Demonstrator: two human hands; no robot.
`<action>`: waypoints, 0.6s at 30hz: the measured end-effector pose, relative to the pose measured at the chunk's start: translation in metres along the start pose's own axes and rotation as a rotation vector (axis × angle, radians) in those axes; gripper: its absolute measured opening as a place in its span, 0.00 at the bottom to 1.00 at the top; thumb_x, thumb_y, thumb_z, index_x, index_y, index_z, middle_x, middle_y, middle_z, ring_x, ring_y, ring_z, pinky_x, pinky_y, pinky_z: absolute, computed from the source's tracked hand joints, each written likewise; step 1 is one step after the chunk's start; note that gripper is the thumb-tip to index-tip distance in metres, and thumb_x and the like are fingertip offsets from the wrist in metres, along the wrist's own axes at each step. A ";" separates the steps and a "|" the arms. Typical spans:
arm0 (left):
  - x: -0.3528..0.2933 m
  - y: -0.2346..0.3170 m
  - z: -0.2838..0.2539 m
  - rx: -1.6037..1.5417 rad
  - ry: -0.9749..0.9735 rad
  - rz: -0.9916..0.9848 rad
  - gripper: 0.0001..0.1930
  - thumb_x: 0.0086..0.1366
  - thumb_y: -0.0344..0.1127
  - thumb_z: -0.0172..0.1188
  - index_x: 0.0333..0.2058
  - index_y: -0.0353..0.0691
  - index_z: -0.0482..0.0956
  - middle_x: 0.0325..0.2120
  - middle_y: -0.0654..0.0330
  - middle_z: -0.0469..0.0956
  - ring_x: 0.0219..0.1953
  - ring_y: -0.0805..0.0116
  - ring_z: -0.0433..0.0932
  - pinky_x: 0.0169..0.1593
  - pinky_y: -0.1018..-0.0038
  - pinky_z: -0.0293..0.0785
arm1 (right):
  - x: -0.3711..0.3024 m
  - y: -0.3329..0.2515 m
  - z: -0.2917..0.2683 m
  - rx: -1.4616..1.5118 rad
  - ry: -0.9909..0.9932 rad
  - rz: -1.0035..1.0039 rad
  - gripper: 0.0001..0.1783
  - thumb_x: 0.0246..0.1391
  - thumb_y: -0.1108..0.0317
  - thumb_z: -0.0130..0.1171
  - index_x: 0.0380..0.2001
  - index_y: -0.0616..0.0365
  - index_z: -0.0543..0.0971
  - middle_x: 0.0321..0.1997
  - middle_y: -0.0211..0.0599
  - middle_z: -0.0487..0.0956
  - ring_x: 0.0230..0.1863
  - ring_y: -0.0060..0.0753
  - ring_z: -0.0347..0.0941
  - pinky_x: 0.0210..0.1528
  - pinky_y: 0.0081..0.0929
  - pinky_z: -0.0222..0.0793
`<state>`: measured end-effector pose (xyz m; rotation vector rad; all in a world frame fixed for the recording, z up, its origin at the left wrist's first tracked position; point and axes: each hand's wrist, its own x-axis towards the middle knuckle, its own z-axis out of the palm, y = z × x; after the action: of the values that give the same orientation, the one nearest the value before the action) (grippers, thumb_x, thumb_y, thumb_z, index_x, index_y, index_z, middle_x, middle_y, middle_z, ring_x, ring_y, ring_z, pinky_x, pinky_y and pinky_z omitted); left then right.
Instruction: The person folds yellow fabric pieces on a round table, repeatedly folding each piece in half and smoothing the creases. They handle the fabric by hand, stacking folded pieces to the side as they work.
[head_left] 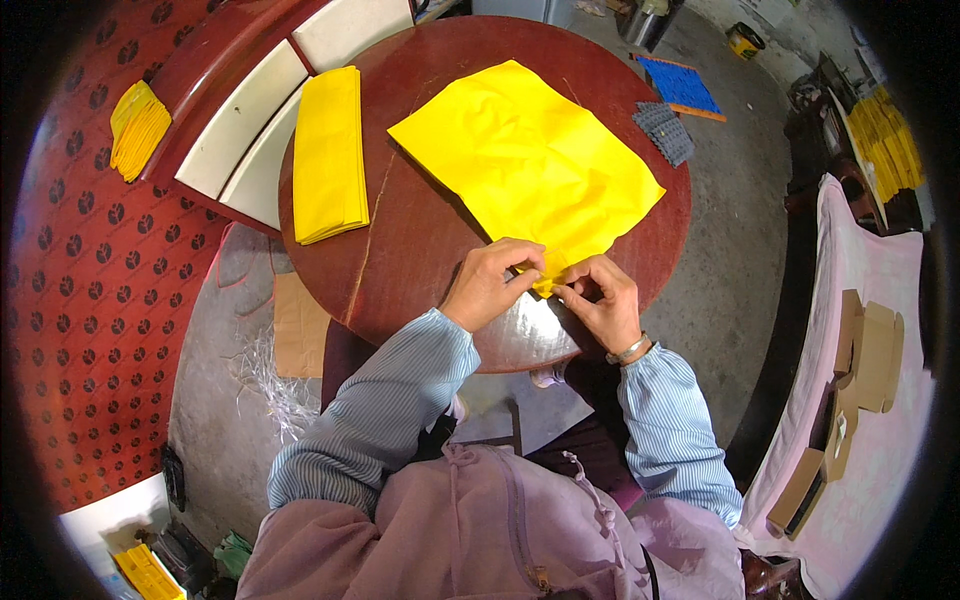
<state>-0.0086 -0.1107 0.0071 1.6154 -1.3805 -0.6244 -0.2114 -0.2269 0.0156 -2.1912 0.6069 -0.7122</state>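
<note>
A yellow cloth piece (540,150), lightly creased, lies spread over the far and right part of the round table. Its near end is gathered into a small bunch at the table's front. My left hand (495,280) pinches that bunch from the left, thumb and forefinger together. From the right, my right hand (603,300) has its thumb and fingertips closed on the same bunched end, close to the left fingertips. The fingers partly hide the bunched edge. A folded stack of yellow cloth (330,155) rests at the table's left side, apart from both hands.
The round red-brown table (410,270) stands before me. A grey textured pad (663,134) sits at its right edge, with a blue mat (682,86) beyond. More yellow stacks (140,130) lie far left. At right, opened cardboard boxes (865,355) rest on a pink cover (880,270).
</note>
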 end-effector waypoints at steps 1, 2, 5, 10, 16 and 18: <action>0.000 0.001 0.002 -0.022 0.000 -0.053 0.06 0.71 0.25 0.66 0.44 0.37 0.83 0.52 0.51 0.87 0.54 0.58 0.88 0.55 0.68 0.86 | 0.001 0.000 -0.002 -0.029 -0.008 -0.041 0.10 0.52 0.72 0.77 0.38 0.55 0.87 0.31 0.35 0.80 0.30 0.35 0.78 0.36 0.31 0.74; 0.000 0.001 0.003 -0.052 0.009 -0.085 0.05 0.71 0.25 0.65 0.44 0.37 0.82 0.51 0.51 0.88 0.54 0.58 0.88 0.55 0.68 0.86 | 0.001 -0.001 -0.003 -0.031 -0.007 -0.083 0.10 0.52 0.72 0.77 0.38 0.54 0.87 0.31 0.35 0.80 0.30 0.37 0.78 0.37 0.32 0.74; 0.002 -0.001 0.004 -0.080 0.016 -0.082 0.04 0.74 0.25 0.63 0.43 0.37 0.77 0.50 0.51 0.88 0.57 0.57 0.87 0.55 0.67 0.86 | 0.003 -0.003 -0.006 -0.174 -0.036 -0.218 0.10 0.52 0.71 0.76 0.38 0.53 0.88 0.31 0.36 0.80 0.31 0.41 0.78 0.39 0.35 0.73; 0.002 -0.002 0.003 -0.101 0.009 -0.079 0.04 0.74 0.25 0.62 0.42 0.38 0.75 0.50 0.51 0.88 0.59 0.57 0.86 0.56 0.66 0.86 | 0.002 -0.005 -0.005 -0.103 -0.032 -0.124 0.07 0.51 0.72 0.76 0.35 0.54 0.89 0.30 0.36 0.81 0.30 0.39 0.78 0.39 0.35 0.73; 0.001 -0.002 -0.004 -0.096 -0.054 -0.049 0.07 0.71 0.22 0.63 0.43 0.37 0.75 0.52 0.49 0.87 0.60 0.55 0.86 0.60 0.65 0.85 | 0.001 -0.002 0.001 0.005 -0.008 0.014 0.08 0.50 0.74 0.77 0.34 0.58 0.88 0.29 0.34 0.80 0.29 0.33 0.76 0.34 0.31 0.72; 0.001 -0.003 -0.006 -0.078 -0.060 -0.008 0.08 0.69 0.21 0.64 0.44 0.37 0.75 0.52 0.49 0.87 0.60 0.55 0.85 0.59 0.65 0.85 | 0.001 -0.001 0.002 0.015 0.001 0.016 0.08 0.50 0.74 0.78 0.34 0.58 0.88 0.29 0.33 0.79 0.29 0.32 0.75 0.34 0.31 0.71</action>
<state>-0.0014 -0.1102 0.0075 1.5524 -1.3766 -0.7278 -0.2096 -0.2259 0.0151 -2.1703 0.6168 -0.7078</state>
